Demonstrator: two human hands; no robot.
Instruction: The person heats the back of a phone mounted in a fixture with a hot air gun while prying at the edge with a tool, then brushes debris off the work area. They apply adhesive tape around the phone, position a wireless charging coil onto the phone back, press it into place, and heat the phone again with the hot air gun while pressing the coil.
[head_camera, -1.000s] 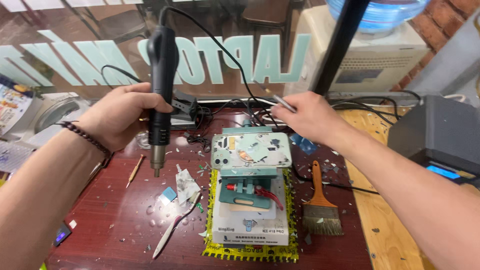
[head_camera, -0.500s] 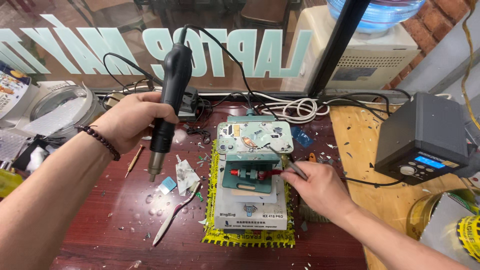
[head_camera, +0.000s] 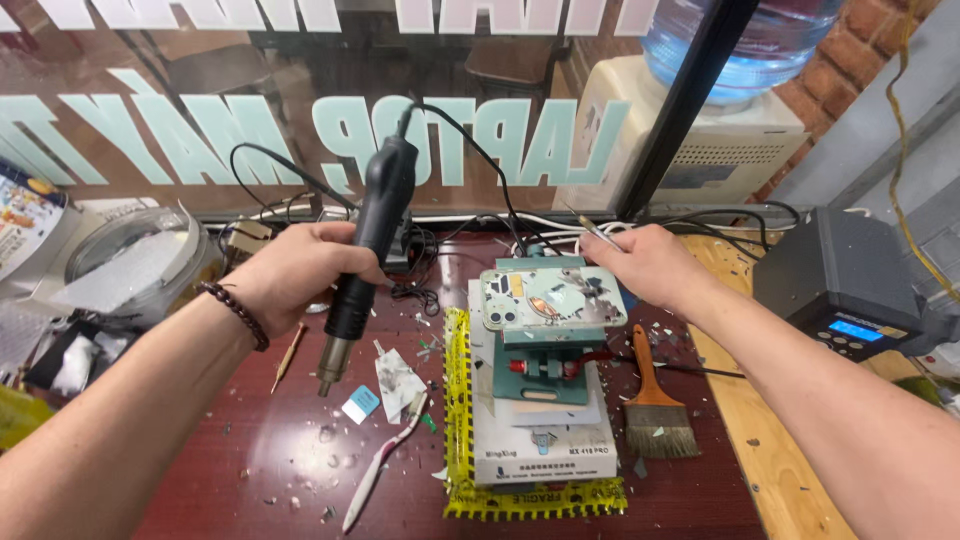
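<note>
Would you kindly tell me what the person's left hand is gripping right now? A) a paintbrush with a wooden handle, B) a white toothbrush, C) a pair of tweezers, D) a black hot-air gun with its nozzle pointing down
D: the left hand is wrapped around the black hot-air gun, nozzle aimed down at the table, while the paintbrush and toothbrush lie untouched.

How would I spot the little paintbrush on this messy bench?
Find the green clamp stand mid-table, sitting on a white box. Just right of it lies the brush, flat on the dark red tabletop: orange wooden handle, wide pale bristles, unlike the thin white toothbrush on the left.
</note>
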